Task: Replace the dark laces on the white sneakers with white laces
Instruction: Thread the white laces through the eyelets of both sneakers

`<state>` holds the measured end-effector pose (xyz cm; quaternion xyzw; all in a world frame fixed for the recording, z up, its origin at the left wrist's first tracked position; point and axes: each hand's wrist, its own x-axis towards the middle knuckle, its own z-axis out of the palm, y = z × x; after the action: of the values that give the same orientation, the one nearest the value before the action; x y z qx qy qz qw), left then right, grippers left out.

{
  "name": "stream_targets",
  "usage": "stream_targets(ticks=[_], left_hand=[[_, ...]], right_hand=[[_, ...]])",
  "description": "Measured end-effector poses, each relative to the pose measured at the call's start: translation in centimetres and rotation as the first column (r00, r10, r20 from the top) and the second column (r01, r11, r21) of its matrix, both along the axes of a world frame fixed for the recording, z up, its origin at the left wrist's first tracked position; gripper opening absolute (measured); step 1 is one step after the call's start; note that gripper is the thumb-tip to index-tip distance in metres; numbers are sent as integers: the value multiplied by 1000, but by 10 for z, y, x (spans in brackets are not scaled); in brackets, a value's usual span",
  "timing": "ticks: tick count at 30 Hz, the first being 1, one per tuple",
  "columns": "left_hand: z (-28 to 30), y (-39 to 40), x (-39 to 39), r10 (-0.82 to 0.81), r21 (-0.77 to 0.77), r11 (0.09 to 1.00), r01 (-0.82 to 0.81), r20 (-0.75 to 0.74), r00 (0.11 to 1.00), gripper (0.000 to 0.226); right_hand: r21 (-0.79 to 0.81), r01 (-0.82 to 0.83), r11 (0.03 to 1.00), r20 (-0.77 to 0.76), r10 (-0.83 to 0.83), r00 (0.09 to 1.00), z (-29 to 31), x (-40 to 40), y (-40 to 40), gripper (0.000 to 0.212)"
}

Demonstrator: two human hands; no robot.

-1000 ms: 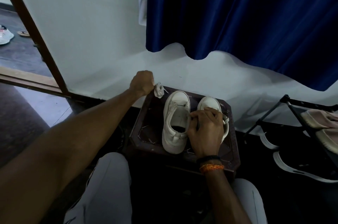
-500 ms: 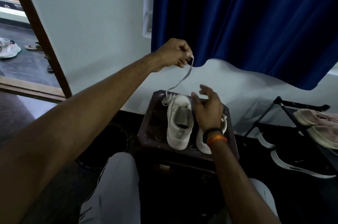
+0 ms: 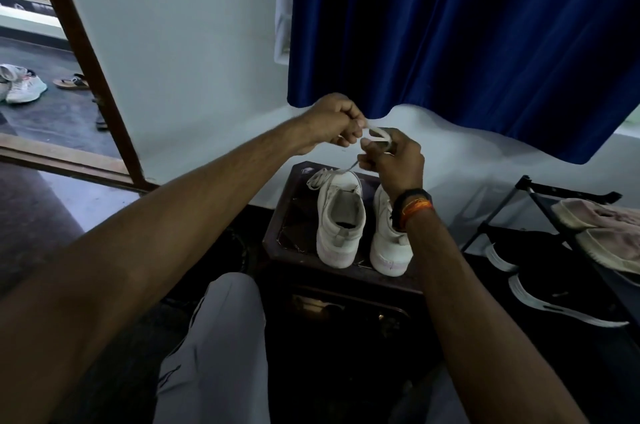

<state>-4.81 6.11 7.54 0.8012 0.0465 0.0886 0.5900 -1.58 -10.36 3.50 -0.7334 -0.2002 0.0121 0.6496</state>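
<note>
Head view looks down on two white sneakers standing side by side, heels toward the person, on a small dark tabletop (image 3: 287,233) set against a pale wall. Above them both hands meet in the air. Left hand (image 3: 332,120) has its fingers curled and pinches one end of a white lace (image 3: 379,136) between thumb and fingertips. Right hand (image 3: 393,160), wearing a dark band and an orange thread at the wrist, also curls round the lace, which appears to loop over its fingers, though the blur there hides exactly how it is wound. From the right hand the lace drops in a thin line to the toe end of the left sneaker (image 3: 341,219), where more white lace lies bunched on the tabletop just beside the shoe. Right sneaker (image 3: 388,243) stands touching or nearly touching its mate, partly hidden by the right wrist. A dark blue curtain (image 3: 467,29) hangs behind. At the right a black rack (image 3: 568,195) holds a pale shoe, with dark shoes on the floor below. Through the doorway at left, more footwear lies on the floor outside.
</note>
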Motion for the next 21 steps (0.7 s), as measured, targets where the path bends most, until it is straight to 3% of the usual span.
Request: stream_targets(ticks=[2,4,8,14,17,21], left_hand=[[-10,-4,-3,2,26,1000,-2,-27,1000,12],[-17,-8,-3,-1,49,999,2,-32,999,11],[-22,-15,-1,53,45,998,-53,7,999,4],[-23,-19,7,85,83,993,-87,26,996,4],[-30,-16,8,173,101,980,-173,8,985,10],[-51,-3,12,197,330,932,-147,-124,972,5]], right_hand=[[-110,-39,993,31,43,999,2,-2,-4,43],[-207,-40,977,134,68,989,3,-1,-5,50],[-399,63,915,366,95,926,1,11,-8,41],[-473,179,863,570,144,809,-10,35,-17,31],[-379,314,871,568,-49,822,-11,55,-24,26],[-41,564,824,477,-480,736,12,92,-39,22]])
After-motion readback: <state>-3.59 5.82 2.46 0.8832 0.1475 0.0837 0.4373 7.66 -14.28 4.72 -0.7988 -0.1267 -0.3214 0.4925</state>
